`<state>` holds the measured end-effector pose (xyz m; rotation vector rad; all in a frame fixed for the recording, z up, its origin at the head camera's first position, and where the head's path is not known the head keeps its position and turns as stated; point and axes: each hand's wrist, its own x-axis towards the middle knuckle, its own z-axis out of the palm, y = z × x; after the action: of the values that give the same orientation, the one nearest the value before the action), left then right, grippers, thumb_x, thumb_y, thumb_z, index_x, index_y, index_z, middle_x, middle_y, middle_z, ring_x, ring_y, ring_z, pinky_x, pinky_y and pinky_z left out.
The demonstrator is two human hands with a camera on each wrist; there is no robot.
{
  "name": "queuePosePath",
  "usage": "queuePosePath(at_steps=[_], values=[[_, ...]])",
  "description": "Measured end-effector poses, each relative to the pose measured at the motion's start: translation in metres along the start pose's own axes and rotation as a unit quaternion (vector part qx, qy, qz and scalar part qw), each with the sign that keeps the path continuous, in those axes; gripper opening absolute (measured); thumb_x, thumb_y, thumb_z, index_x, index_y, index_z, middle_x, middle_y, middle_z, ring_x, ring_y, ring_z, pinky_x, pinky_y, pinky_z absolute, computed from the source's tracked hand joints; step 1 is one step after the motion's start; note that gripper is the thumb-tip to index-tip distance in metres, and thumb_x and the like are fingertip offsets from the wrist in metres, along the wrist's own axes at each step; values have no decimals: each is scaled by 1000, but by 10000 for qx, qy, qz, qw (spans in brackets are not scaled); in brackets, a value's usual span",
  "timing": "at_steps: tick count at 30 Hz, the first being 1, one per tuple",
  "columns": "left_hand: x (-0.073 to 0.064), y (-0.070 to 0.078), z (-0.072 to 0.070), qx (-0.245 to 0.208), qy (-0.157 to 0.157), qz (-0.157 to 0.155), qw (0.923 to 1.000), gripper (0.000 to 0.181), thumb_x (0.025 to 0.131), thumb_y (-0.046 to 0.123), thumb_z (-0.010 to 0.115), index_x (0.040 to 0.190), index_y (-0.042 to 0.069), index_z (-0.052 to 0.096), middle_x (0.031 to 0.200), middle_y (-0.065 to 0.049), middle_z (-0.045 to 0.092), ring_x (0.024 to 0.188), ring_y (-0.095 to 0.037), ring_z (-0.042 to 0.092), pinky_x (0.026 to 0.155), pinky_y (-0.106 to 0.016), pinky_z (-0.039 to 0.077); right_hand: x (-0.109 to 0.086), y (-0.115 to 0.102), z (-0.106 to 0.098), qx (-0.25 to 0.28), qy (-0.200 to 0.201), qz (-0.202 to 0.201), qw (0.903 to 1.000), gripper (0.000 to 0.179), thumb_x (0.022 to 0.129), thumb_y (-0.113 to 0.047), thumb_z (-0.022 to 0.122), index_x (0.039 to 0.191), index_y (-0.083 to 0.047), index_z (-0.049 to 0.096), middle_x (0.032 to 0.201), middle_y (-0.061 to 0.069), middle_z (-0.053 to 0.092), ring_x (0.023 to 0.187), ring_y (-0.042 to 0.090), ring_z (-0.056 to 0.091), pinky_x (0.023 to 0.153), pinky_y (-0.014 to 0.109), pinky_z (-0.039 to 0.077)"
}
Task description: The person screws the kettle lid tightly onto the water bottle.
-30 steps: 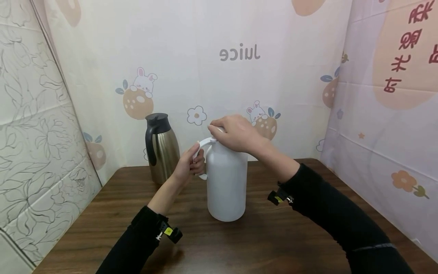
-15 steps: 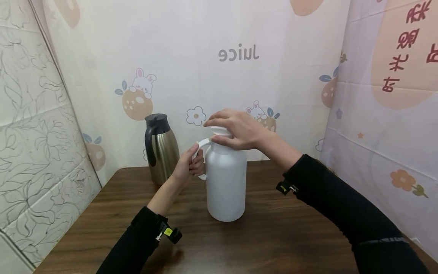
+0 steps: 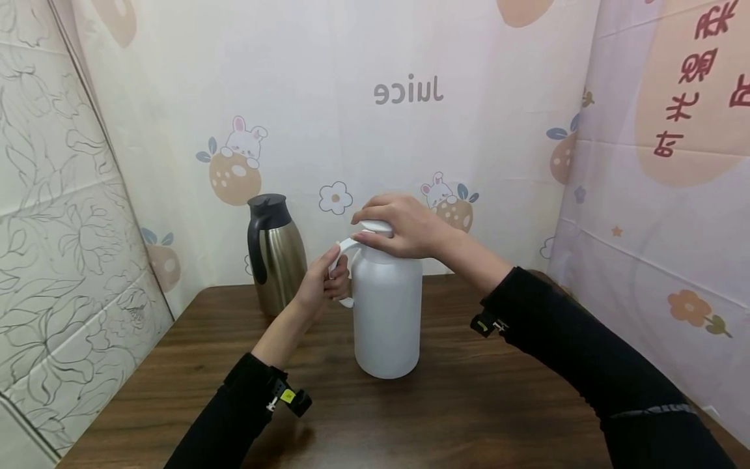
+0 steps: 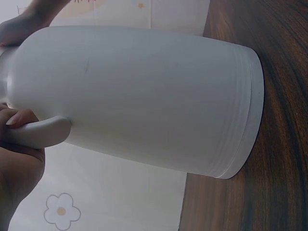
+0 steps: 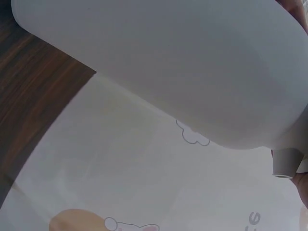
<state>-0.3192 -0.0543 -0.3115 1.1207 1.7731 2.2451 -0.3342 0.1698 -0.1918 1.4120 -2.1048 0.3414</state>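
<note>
A white thermos jug stands upright on the table, its body filling much of the left wrist view too. My left hand grips the jug's side handle, fingers wrapped around it. Over the top, my right hand holds the white lid, thumb on the near side and fingers across the far side. Part of the lid shows between thumb and fingers; the palm hides the rest. In the right wrist view a short white spout juts from the jug's neck.
A gold metal thermos jug with a black top and handle stands behind on the left, near the table's back edge. The dark wooden table is enclosed by printed curtains at the back and sides.
My right hand has shifted from lying over the lid to holding it between thumb and fingers, rising and then lowering slightly. More of the lid shows. The left hand and jug stay nearly still.
</note>
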Motion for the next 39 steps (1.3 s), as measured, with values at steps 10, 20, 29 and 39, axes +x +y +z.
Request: queuePosePath(at_steps=[10,20,29,39], values=[[0,0,-1,-115,-19,19,9999,49,115,46,32,74,20,37,54,13,36,46,-7,31,49,-26,25,5,-18,1,-616,-121,983,9932,45,103,-54,63,123,-16,78,113,4,75,103,20,70,82,37,56],[1,0,-1,-146,-92,70,9998,50,115,46,31,73,20,37,54,13,35,46,-7,29,49,-27,23,11,-35,7,-1458,-83,1729,9741,52,102,-64,53,82,-19,68,74,0,58,71,16,54,52,32,43],[0,1,0,-96,-129,71,9998,49,115,46,31,73,21,36,53,15,36,46,-7,28,49,-26,23,15,-44,8,-1645,-182,2269,9597,57,102,-68,50,86,-17,69,72,3,55,68,21,52,52,35,43],[1,-2,-1,-149,-120,88,9998,50,115,43,31,71,21,35,52,15,33,45,-4,27,49,-29,18,17,-46,-10,-1056,-1164,2573,9535,78,99,-72,51,144,-10,64,114,10,74,103,26,69,81,42,57]])
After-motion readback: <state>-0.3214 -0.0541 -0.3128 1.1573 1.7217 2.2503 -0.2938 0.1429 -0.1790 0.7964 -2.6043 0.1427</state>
